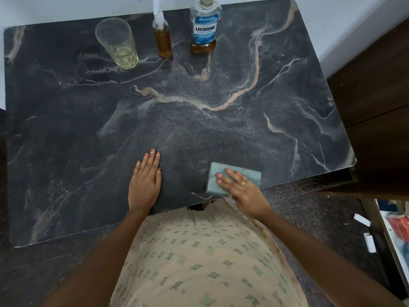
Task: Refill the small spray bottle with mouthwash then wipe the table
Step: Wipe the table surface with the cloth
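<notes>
The dark marble-patterned table (88, 134) fills the view. At its far edge stand the small spray bottle (162, 38), filled with amber liquid and capped with a white sprayer, and the mouthwash bottle (204, 27), which holds only a little amber liquid at its base. My right hand (241, 191) presses flat on a folded blue cloth (250, 176) near the table's front edge. Left of it, my left hand (146, 180) lies flat on the tabletop, fingers together, holding nothing.
A clear drinking glass (117, 43) with a trace of pale liquid stands at the back left. Dark wooden furniture (376, 96) flanks the table on the right. A white wall runs behind. Small white items (369, 242) lie on the speckled floor at right.
</notes>
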`<state>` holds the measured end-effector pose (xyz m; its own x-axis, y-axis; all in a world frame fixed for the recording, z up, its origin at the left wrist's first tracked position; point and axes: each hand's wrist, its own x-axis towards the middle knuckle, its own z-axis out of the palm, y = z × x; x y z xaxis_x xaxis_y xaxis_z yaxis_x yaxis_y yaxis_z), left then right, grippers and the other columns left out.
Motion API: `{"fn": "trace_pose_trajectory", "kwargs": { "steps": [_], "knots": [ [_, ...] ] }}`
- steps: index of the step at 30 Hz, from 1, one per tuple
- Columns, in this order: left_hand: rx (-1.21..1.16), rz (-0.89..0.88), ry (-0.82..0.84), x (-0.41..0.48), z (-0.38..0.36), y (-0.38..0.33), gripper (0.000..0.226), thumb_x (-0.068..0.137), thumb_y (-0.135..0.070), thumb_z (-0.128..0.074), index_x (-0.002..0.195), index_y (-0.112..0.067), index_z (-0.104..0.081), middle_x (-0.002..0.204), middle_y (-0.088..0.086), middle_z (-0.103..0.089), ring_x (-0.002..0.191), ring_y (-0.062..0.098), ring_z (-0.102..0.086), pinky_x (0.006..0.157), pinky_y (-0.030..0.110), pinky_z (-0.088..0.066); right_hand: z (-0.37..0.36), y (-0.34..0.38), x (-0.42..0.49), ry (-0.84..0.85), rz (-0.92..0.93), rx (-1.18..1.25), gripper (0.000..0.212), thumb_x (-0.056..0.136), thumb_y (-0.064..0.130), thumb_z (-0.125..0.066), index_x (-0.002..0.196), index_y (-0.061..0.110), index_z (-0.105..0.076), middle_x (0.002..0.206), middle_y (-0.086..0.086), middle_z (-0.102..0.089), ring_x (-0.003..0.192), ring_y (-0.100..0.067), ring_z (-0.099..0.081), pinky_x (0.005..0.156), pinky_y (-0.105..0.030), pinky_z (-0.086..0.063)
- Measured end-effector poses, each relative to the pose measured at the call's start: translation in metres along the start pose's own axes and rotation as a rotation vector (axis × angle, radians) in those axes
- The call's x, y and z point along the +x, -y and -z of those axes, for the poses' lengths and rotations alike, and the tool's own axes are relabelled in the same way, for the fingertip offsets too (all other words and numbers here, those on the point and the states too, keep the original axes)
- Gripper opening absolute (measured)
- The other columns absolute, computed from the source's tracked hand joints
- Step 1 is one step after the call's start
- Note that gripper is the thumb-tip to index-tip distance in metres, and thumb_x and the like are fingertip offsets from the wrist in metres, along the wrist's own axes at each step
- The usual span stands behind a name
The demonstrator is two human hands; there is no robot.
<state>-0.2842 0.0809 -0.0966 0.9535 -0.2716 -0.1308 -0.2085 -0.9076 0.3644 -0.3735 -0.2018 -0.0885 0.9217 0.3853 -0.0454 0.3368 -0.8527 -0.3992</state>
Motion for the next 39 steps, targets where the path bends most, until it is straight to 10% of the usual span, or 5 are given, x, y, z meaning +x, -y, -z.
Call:
{"fn": "trace_pose_trajectory", "kwargs": {
  "steps": [11, 24, 31, 39],
  "knots": [
    [0.021, 0.002, 0.013, 0.0, -0.001, -0.001, 0.055, 0.092, -0.033, -0.014, 0.141, -0.009, -0.024, 0.149, 0.004, -0.024, 0.137, 0.015, -0.016, 0.114, 0.036, -0.012, 0.03, -0.035, 0.089, -0.16, -0.569, -0.009, 0.046, 0.098, 0.014, -0.033, 0.142, 0.009, -0.021, 0.153, -0.009, -0.018, 0.142, -0.029, -0.007, 0.116, -0.036, 0.001],
    [0.019, 0.006, 0.016, 0.0, 0.002, -0.002, 0.054, 0.092, -0.031, -0.017, 0.139, -0.008, -0.031, 0.147, 0.008, -0.031, 0.136, 0.021, -0.026, 0.112, 0.037, -0.017, 0.003, 0.021, 0.078, 0.009, -0.204, -0.012, 0.044, 0.095, 0.014, -0.041, 0.139, 0.011, -0.033, 0.148, -0.005, -0.033, 0.139, -0.03, -0.022, 0.114, -0.043, -0.016],
    [0.02, 0.006, 0.002, 0.001, 0.003, -0.002, 0.053, 0.092, -0.03, -0.019, 0.139, -0.008, -0.032, 0.146, 0.007, -0.033, 0.135, 0.017, -0.023, 0.111, 0.037, -0.019, 0.028, -0.031, 0.025, -0.126, -0.429, 0.002, 0.041, 0.092, 0.007, -0.044, 0.133, 0.01, -0.043, 0.141, -0.009, -0.043, 0.135, -0.033, -0.029, 0.109, -0.051, -0.029],
    [0.031, 0.008, 0.029, 0.002, 0.004, -0.004, 0.052, 0.093, -0.03, -0.019, 0.139, -0.01, -0.031, 0.146, 0.007, -0.034, 0.135, 0.022, -0.031, 0.111, 0.037, -0.02, 0.04, -0.058, 0.137, -0.096, -0.609, -0.082, 0.046, 0.1, 0.021, -0.026, 0.144, 0.014, -0.016, 0.155, -0.007, -0.012, 0.143, -0.029, -0.002, 0.117, -0.041, -0.003]
  ]
}}
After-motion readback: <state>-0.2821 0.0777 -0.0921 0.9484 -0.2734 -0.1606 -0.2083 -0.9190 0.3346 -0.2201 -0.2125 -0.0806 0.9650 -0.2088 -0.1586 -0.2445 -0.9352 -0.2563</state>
